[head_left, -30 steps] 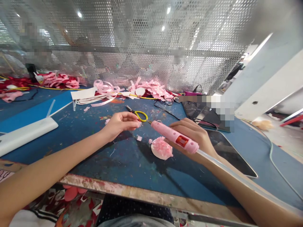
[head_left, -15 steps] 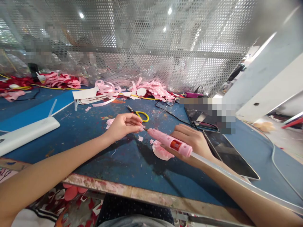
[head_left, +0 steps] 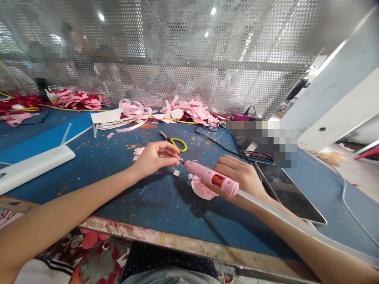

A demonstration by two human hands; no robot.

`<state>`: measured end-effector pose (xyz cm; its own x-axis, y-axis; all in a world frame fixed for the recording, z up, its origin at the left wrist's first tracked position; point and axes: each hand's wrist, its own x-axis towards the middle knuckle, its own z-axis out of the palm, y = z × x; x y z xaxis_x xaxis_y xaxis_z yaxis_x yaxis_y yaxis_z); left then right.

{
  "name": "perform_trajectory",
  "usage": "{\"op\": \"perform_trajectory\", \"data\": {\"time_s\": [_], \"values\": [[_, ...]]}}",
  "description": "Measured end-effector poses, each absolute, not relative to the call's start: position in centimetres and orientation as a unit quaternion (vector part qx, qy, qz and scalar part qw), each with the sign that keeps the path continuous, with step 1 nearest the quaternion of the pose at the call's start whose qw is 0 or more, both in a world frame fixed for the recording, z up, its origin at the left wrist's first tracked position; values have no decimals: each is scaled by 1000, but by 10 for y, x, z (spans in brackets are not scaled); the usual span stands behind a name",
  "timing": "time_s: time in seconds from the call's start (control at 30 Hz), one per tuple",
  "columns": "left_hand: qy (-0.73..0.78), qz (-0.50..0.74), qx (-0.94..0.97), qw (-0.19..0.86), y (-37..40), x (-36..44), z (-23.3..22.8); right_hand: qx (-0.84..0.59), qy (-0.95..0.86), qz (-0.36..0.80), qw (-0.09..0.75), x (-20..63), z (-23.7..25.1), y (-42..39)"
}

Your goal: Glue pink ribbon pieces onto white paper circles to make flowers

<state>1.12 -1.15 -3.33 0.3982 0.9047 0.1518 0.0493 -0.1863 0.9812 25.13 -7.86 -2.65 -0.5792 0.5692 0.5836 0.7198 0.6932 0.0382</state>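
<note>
Viewed from my remote seat through the head camera, the left hand (head_left: 160, 158) pinches thumb and fingertips narrowly on a small pink scrap (head_left: 178, 161), of which only a sliver shows; its shape is hidden by the fingers. The right hand (head_left: 238, 176) curls around a pink glue gun (head_left: 204, 172), whose barrel points toward that pinch; the handle and most of the gripping fingers lie concealed behind barrel and palm, and I cannot tell whether the nozzle touches the scrap or stops just beside it. A pale glue stick (head_left: 266, 206) runs from the gun's rear along the forearm and leaves the frame at the lower right. The round pink piece (head_left: 201, 188) lies on the blue table (head_left: 160, 207) beneath the barrel, its upper right part covered. The yellow-handled scissors (head_left: 177, 144) rest just beyond the left fingertips, which overlap the near handle loop. A dark tablet (head_left: 291, 193) is partly masked by the right wrist, and a pixelated patch (head_left: 263, 134) blots out whatever stands behind it. Compared with one second earlier, the nozzle has closed the visible gap to the left fingertips, and the barrel now covers more of the round piece; from the half-second frame, I detect scarcely any change in either hand.
</note>
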Motion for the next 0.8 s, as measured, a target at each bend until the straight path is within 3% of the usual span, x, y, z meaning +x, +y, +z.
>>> {"op": "perform_trajectory", "data": {"time_s": [0.8], "values": [[378, 401, 638, 538, -12, 13, -32, -369, -879, -158, 258, 251, -28, -79]]}}
